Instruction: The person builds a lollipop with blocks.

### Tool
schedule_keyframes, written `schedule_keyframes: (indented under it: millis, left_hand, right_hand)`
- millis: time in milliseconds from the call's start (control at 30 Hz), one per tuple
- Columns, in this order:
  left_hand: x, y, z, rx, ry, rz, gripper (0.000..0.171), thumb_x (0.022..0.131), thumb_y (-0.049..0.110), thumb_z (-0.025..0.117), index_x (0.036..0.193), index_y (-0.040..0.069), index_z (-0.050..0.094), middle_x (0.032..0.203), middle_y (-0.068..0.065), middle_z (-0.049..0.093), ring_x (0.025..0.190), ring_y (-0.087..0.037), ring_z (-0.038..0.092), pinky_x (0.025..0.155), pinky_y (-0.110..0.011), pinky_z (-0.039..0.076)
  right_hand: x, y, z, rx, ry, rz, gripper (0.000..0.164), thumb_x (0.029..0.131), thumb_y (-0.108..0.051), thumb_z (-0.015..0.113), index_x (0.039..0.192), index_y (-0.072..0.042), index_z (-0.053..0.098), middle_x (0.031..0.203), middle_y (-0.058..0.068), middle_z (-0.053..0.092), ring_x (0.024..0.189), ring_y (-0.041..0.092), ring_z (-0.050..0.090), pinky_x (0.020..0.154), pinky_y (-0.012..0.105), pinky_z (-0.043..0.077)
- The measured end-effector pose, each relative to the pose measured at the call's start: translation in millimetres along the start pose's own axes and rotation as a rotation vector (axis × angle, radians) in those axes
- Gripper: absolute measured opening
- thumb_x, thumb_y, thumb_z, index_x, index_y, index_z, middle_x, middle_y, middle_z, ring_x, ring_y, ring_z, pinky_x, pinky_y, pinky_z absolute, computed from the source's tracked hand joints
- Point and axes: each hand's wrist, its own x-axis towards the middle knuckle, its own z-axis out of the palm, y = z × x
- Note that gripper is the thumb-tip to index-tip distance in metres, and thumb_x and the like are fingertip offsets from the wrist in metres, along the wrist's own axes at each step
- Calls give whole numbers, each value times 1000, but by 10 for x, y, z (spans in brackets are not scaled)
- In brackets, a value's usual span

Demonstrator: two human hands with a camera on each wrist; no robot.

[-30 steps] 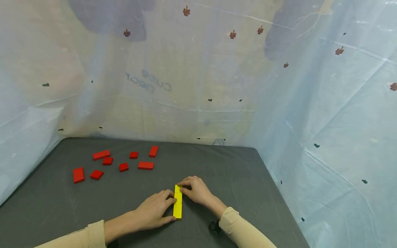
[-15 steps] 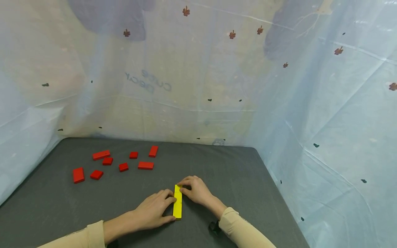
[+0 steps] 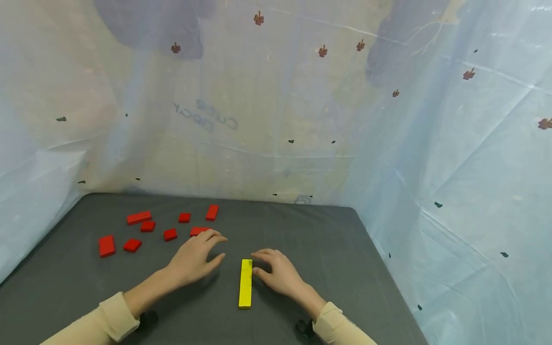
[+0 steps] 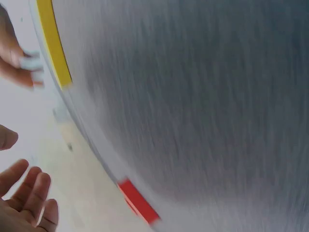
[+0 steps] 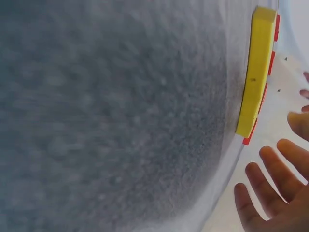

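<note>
Well left of the yellow bar (image 3: 245, 283) and beyond it, red blocks (image 3: 107, 246) lie scattered, hard-edged and smooth, some oblong, some nearly square. Closer to the bar on that side, a person's left hand (image 3: 192, 258) hangs with relaxed fingers, thumb spread apart, its grip empty; in the head view it partly covers an oblong red block (image 3: 198, 231). Between the hands, the slim, flat-topped bar lies lengthwise, pointing away from the wearer, its faintly glossy plastic-looking surface set off by the dark table (image 3: 323, 258), which looks covered in matte cloth. Just right of the bar's far end, the right hand (image 3: 279, 273) also holds nothing, fingers loosely bent, thumb close beside the edge. Good handling, it seems, means keeping that thumb from brushing the narrow bar, since a light knock could turn it askew; the low red blocks would probably suit a fingertip pinch across their sides. Farther right of the bar, translucent, creased sheeting (image 3: 465, 167) hangs, bluish and dotted with small printed leaf shapes.
</note>
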Motion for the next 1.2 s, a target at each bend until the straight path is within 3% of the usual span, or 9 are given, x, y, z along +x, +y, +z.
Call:
schedule_keyframes:
  millis: [133,233,433,533,767,1200]
  left_hand:
    - [82,-279,-77,-1,47,-17,34,90,18,82,121,10,73,119,-7,66,97,-23,65,76,-43,56]
    - [120,-477,-104,-24,42,-45,31,92,14,80,122,9,72,119,-7,66,95,-24,66,75,-43,56]
    - [141,-826,-83,-31,-25,-107,31,94,13,77,124,9,72,122,-9,67,86,-22,64,68,-39,53]
    - [143,-956,-75,-9,-72,-129,31,95,15,77,125,8,72,122,-9,67,91,-24,65,73,-44,55]
    - [120,-1119,-116,22,-169,-136,28,93,16,80,120,10,75,122,-12,69,109,-37,66,85,-58,54]
    - [65,-1209,-69,39,-188,-97,21,91,12,81,112,12,79,117,-10,74,104,-33,70,85,-58,54]
  right_hand:
    - [-80,-41,-13,-73,-72,-8,50,103,-36,67,148,-17,60,148,-2,58,135,22,55,111,49,46]
    - [-138,-68,-15,-135,-122,-32,55,103,-41,66,152,-19,56,154,-1,52,139,22,52,111,51,46]
    - [-213,-114,5,-235,-162,-117,61,102,-46,66,154,-17,53,159,0,48,142,21,49,111,49,46]
    - [-227,-129,23,-270,-180,-142,61,101,-48,66,154,-19,53,160,0,46,144,20,47,113,47,45]
    - [-251,-149,43,-326,-221,-170,60,102,-52,63,152,-22,55,162,0,43,147,22,44,115,46,42]
    - [-278,-159,27,-327,-252,-167,59,103,-52,61,153,-22,54,163,0,42,146,21,45,115,45,42]
